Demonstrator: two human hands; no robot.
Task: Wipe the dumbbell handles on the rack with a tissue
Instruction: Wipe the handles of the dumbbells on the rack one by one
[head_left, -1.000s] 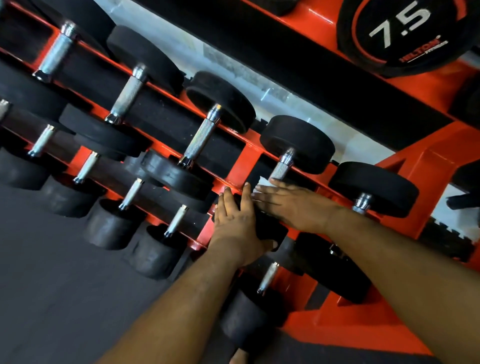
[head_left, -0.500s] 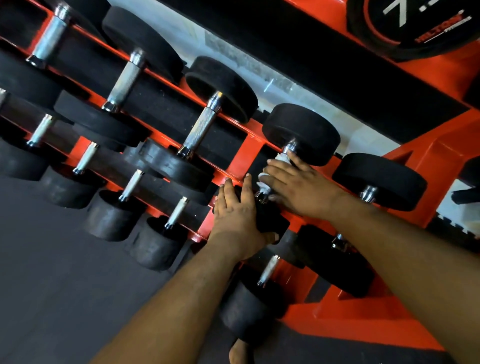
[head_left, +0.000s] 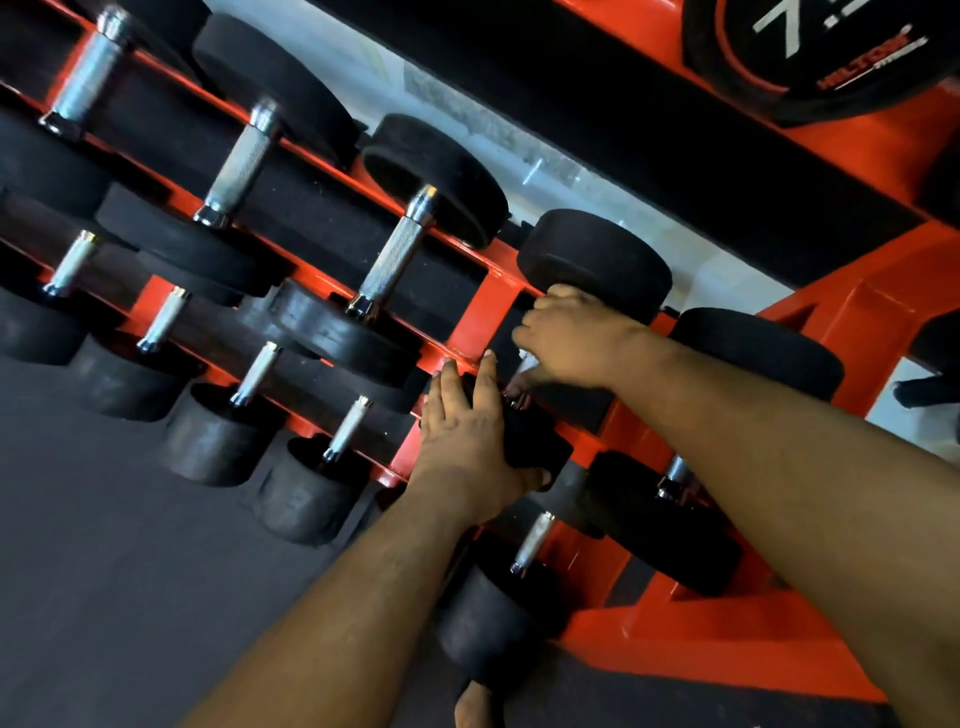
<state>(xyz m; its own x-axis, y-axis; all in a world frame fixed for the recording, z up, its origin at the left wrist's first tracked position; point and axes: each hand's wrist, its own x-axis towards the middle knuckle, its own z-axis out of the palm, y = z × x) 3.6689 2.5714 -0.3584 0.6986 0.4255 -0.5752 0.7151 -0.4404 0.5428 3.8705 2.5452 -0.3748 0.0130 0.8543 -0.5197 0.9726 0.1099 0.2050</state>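
Orange rack (head_left: 480, 317): 2 sloping tiers of black-headed dumbbells with chrome handles, seen tilted from above.

Upper tier: 5 dumbbells in view. Handles of the first 3 from the left lie bare, among them the knurled handle (head_left: 396, 253) just left of the hands.

Dumbbell being handled (head_left: 597, 262): fourth on the upper tier. Its far head is exposed; its near head (head_left: 535, 441) sits under the left hand.

Right hand (head_left: 569, 340): fingers curled round this dumbbell's handle, covering nearly all of it.

Tissue (head_left: 525, 358): a small white scrap showing under the right hand against the handle; the rest is hidden by the fingers.

Left hand (head_left: 465, 431): fingers straight and laid over the near head, thumb hooked at its lower edge.

Lower tier: a row of smaller dumbbells with short handles, untouched.

Weight plate (head_left: 810, 47): black, top right, number partly cut off.

Floor (head_left: 104, 597): dark grey. A bare foot (head_left: 475, 706) shows at the bottom edge.
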